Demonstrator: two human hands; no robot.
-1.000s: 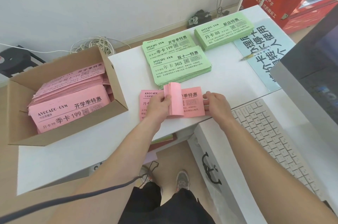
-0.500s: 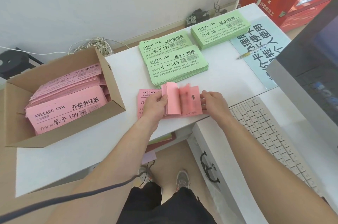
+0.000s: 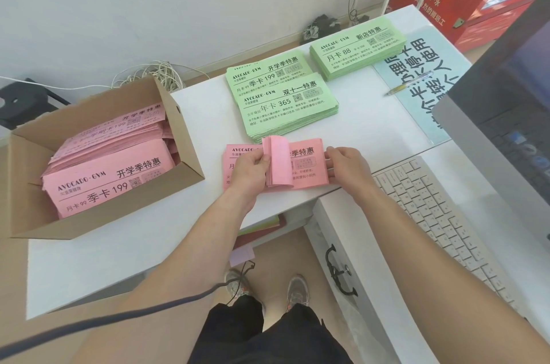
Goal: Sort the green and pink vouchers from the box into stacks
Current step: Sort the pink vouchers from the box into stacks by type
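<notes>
Head view, looking down, and both hands are on the pink stack point(image 3: 309, 168) at the near edge of the white table point(image 3: 208, 125). The left hand point(image 3: 250, 168) has a thick bunch of the pink vouchers bent up off the pile, thumb pressed against the raised leaves, which stand curled over the middle of the stack. The right hand point(image 3: 346, 164) is at the stack's right edge, fingers curled onto it, pinning that end down. So the hands are apart, one at each end, both clamped on the same pile.

Left of them sits the cardboard box point(image 3: 184, 137), open, with more pink vouchers point(image 3: 110, 176) heaped inside it, the top one reading 199. Behind the hands lie the green ones, already in piles: the 365 stack point(image 3: 291, 109) just beyond the pink stack, overlapping the near edge of the green 199 stack point(image 3: 265, 73), and the 88 stack point(image 3: 357, 49) further back to the right, apart from the other two.

To the right, a pen point(image 3: 407, 87) rests on a pale blue sign point(image 3: 428, 113), a white keyboard point(image 3: 431, 209) runs along the desk, and a monitor point(image 3: 506, 101) rises at the edge.
</notes>
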